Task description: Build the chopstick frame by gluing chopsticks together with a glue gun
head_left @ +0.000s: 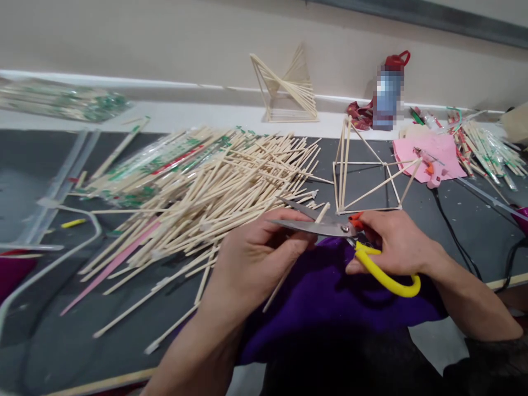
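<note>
My right hand [391, 242] is closed around the handles of a pair of scissors [305, 226], one handle yellow and the other orange-red. The blades point left and stand apart, with a thin wooden stick [323, 212] between them close to the pivot. My left hand [259, 258] pinches that stick just under the blades; its lower end sticks out below my fingers. Beyond my left hand lies a large heap of loose sticks [231, 181]. A frame of joined sticks [367, 165] stands past the scissors.
A finished-looking twisted stick model [289, 88] stands by the wall, near a bottle [388, 99]. A glue gun [433, 170] rests on pink paper [406, 157], its cable running forward. Wrapped chopstick packets [140, 170] lie left, more [490, 148] at right. Purple cloth [330, 308] covers my lap.
</note>
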The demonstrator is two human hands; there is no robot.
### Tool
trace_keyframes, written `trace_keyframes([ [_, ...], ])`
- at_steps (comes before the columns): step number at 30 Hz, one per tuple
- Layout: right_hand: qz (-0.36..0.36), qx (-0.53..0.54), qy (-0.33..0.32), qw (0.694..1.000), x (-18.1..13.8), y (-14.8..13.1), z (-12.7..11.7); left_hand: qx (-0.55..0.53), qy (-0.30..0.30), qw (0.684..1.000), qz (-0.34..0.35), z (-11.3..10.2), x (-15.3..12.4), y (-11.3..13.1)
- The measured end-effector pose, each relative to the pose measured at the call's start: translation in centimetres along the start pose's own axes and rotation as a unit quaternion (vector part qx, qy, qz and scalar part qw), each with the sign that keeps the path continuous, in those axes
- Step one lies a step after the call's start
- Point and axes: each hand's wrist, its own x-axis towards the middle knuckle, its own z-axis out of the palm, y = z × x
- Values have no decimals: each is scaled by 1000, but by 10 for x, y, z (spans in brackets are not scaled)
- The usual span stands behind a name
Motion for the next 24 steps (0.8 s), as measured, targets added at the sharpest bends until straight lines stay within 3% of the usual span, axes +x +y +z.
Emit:
trace_keyframes([
  [3, -3, 13, 25, 1000, 0, -5, 8, 116, 75, 985, 102, 4, -7, -2],
  [7, -5, 34, 81, 996, -2, -6, 15, 277, 129, 921, 240, 7, -11, 0],
  [11, 14, 63, 78, 995, -4, -11, 19, 310, 152, 898, 271, 12, -13, 2],
  [17, 28, 55, 75, 995, -4, -17, 21, 367, 250, 840, 312, 19, -10, -1],
  [20, 38, 56, 67, 996, -4, -18, 22, 397, 266, 814, 329, 18, -7, -2],
  [22, 40, 56, 60, 996, -4, -18, 22, 400, 254, 809, 348, 15, -8, -2],
  [24, 37, 49, 58, 996, -4, -18, 23, 379, 232, 829, 340, 12, -11, -1],
])
